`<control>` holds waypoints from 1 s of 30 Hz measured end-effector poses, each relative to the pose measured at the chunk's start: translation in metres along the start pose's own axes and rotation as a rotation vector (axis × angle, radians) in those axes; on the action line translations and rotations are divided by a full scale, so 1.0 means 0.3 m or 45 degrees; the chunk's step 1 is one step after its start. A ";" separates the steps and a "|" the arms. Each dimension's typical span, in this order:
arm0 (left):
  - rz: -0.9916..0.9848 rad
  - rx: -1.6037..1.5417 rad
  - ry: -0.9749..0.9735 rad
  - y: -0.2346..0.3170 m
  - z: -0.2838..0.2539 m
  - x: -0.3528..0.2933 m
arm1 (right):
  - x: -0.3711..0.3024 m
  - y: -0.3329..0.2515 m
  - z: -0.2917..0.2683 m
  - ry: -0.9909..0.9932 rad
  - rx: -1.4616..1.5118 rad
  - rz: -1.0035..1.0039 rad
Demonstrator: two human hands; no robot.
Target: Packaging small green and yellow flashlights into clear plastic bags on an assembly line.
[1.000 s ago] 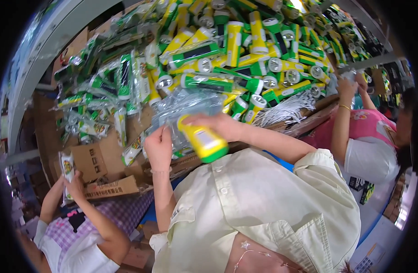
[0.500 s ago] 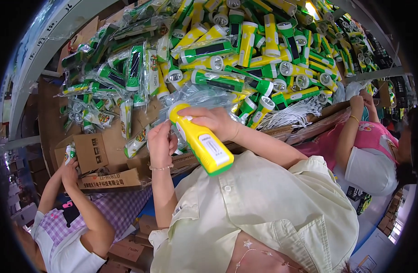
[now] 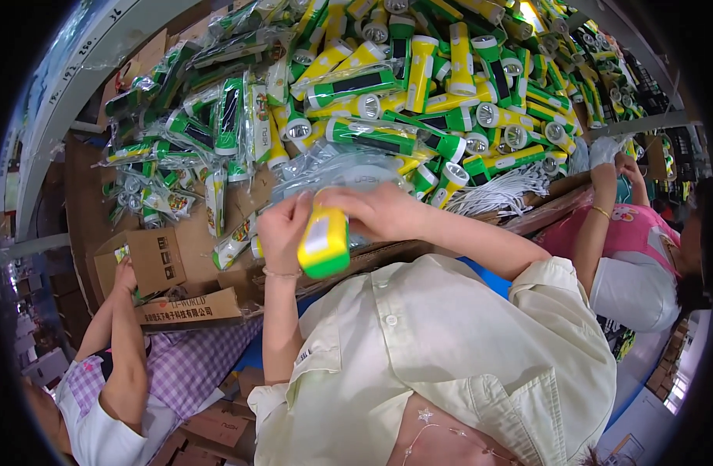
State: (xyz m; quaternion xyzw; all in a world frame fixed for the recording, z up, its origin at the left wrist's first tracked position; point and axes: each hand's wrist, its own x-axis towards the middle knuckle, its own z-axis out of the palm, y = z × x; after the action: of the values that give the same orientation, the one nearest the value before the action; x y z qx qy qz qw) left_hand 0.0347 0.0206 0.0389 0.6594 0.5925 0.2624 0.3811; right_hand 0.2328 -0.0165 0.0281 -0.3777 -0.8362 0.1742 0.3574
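Observation:
A yellow and green flashlight (image 3: pixel 326 245) with a pale label panel is held in front of my chest, its green end tipped toward me. My right hand (image 3: pixel 381 212) grips it from the right, fingers closed around its far part. My left hand (image 3: pixel 281 231) is closed close against the flashlight's left side. Whatever is between its fingers is hidden. Just beyond my hands lie clear plastic bags (image 3: pixel 337 166), overlapping in a loose stack. The flashlight's far end is covered by my fingers.
Many loose flashlights (image 3: pixel 422 74) are heaped at the back, with bagged ones (image 3: pixel 230 116) at left. White cables (image 3: pixel 496 194) lie right of the bags. A co-worker's hand (image 3: pixel 125 277) reaches into a cardboard box (image 3: pixel 158 260) at left; another co-worker's hands (image 3: pixel 605 177) hold plastic at right.
The flashlight has turned more end-on and moved left and slightly up. My hands have come together around it. The left co-worker's hand has gone down into the box.

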 end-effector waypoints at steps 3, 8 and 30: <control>0.291 0.191 0.180 -0.024 0.008 -0.034 | -0.006 0.039 -0.025 0.051 -0.292 0.205; -0.089 0.078 -0.077 -0.020 -0.019 -0.024 | -0.036 0.037 -0.049 -0.531 -0.563 0.330; -0.197 -0.041 -0.113 -0.060 0.075 -0.004 | -0.521 0.199 -0.444 -0.683 -0.742 0.645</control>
State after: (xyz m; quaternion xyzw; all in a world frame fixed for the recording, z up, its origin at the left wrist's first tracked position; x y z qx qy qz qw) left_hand 0.0421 0.0151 0.0115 0.6163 0.6199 0.2121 0.4369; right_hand 0.4320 -0.0929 0.0127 -0.5961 -0.7946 0.1055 -0.0460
